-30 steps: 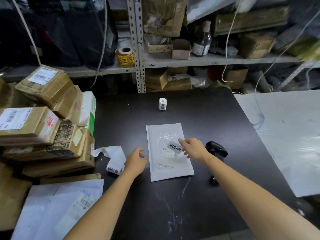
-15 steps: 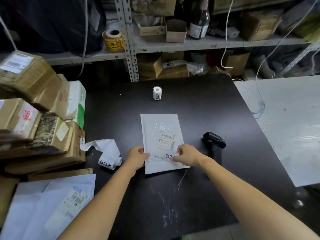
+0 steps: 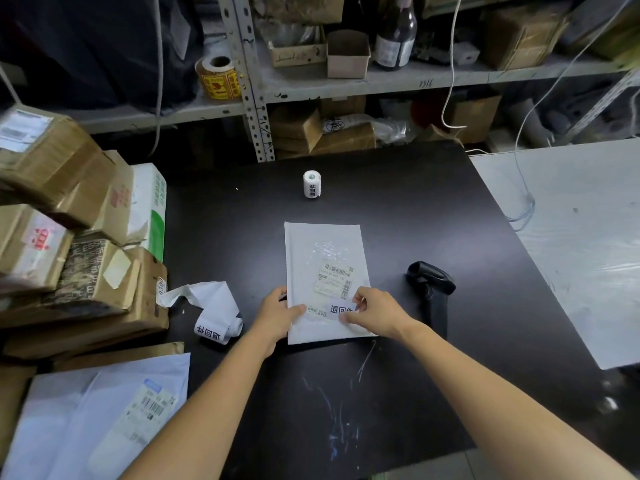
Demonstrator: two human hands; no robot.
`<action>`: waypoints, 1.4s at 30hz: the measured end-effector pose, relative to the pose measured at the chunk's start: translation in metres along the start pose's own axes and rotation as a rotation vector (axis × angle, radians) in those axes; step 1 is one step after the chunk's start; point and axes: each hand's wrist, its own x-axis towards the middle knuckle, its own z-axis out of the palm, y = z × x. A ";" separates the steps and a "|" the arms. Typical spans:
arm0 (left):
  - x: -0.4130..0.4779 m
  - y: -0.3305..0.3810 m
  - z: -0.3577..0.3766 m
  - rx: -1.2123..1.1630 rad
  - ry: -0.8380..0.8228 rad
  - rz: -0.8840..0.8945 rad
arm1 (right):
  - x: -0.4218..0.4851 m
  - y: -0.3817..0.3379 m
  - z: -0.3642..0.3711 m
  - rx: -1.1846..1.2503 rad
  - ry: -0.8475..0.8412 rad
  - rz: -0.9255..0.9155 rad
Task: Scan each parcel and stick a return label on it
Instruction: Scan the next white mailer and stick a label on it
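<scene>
A white padded mailer (image 3: 323, 244) lies flat in the middle of the black table (image 3: 398, 209), with a barcode shipping label on it. A white return label (image 3: 337, 310) with black characters sits on the mailer's lower part. My right hand (image 3: 375, 311) pinches the label's right end against the mailer. My left hand (image 3: 277, 313) rests on the mailer's lower left edge, thumb laid on top. The black scanner (image 3: 431, 289) lies on the table just right of the mailer.
A partly unrolled label roll (image 3: 216, 322) lies left of my left hand, and a small full roll (image 3: 311, 184) stands farther back. Stacked cardboard parcels (image 3: 69, 244) fill the left side, with white mailers (image 3: 100, 417) at the near left. Shelving stands behind; a white sheet (image 3: 585, 244) covers the right.
My right hand brought the return label down from above the mailer's middle onto its lower part. My left hand moved from the table onto the mailer's lower left edge.
</scene>
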 end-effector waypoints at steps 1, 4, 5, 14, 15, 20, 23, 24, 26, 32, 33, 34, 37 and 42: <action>0.000 0.000 0.001 0.007 -0.004 0.009 | 0.000 0.000 0.001 0.011 0.007 0.009; 0.002 -0.001 0.002 0.006 -0.004 0.034 | 0.002 0.000 0.003 0.037 0.019 0.027; 0.002 -0.001 0.002 0.006 -0.003 0.039 | 0.002 0.000 0.003 0.029 0.022 0.030; 0.006 -0.004 0.000 0.040 0.001 0.065 | 0.006 -0.003 0.003 -0.050 0.009 0.070; 0.006 -0.004 0.000 0.041 -0.001 0.064 | 0.006 -0.004 0.002 -0.075 0.013 0.081; 0.005 -0.003 -0.002 0.034 -0.011 0.046 | 0.008 -0.012 -0.002 -0.213 0.077 0.163; 0.004 -0.004 -0.008 -0.006 -0.022 0.011 | 0.006 -0.002 -0.010 -0.154 0.145 0.215; 0.003 -0.005 -0.011 -0.020 -0.027 0.001 | 0.006 0.002 -0.012 -0.105 0.154 0.222; 0.001 -0.005 -0.017 -0.046 -0.037 -0.005 | 0.006 0.008 -0.013 -0.037 0.135 0.209; -0.015 -0.006 -0.032 -0.151 -0.090 -0.020 | 0.004 -0.001 -0.010 0.499 0.060 0.190; -0.019 -0.005 -0.035 -0.167 -0.098 -0.023 | 0.001 -0.005 -0.012 0.589 0.039 0.188; -0.024 -0.003 -0.037 -0.175 -0.102 -0.022 | -0.002 -0.010 -0.014 0.651 0.026 0.176; -0.046 0.005 -0.041 -0.179 -0.084 0.018 | -0.009 -0.030 -0.024 0.652 0.059 0.081; -0.113 0.022 -0.054 -0.220 0.073 0.147 | -0.032 -0.081 -0.044 0.507 0.039 -0.169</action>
